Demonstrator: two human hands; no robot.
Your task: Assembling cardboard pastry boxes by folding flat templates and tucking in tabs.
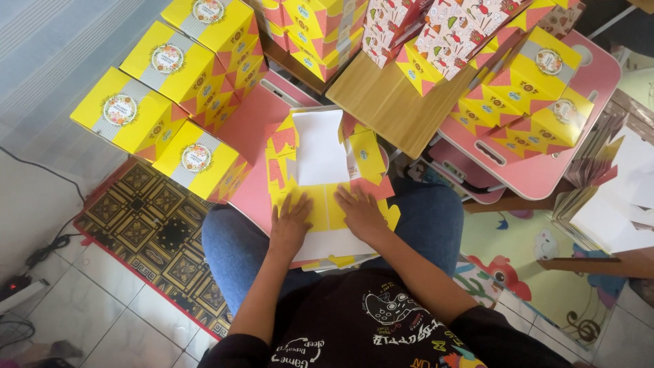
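Both hands lie flat, fingers spread, gripping nothing: the left hand (289, 221) and right hand (361, 215) press a flat, unfolded yellow box blank (323, 174) on the pink tabletop (248, 133) over the lap. Closed yellow boxes (160, 102) are stacked to the left, more to the right (538, 88); their contents cannot be seen.

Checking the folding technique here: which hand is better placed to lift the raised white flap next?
Probably the right hand: it lies directly below the white flap of the flat yellow cardboard box blank.
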